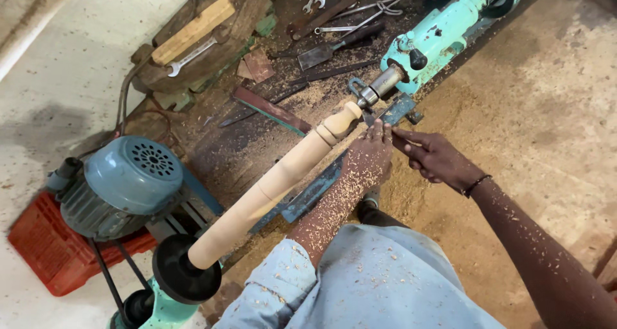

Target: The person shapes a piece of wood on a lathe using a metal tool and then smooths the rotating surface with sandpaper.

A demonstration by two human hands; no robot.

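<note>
Pale wooden spindle (pixel 283 175) is mounted between the dark faceplate (pixel 186 269) near left and the tailstock (pixel 424 46) far right. Both hands work at its far, rounded end. Left hand (pixel 367 159), dusted with shavings, presses down on a turning tool, presumably steadying it; right hand (pixel 437 159) is clenched around the handle. The tool's tip is hidden behind the fingers. Blue motor (pixel 125 181) sits left; spanners (pixel 350 14) lie far back.

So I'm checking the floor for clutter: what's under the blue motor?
A red plastic crate sits under the blue motor, sticking out at its near-left side. The motor covers the rest of the crate.
</note>
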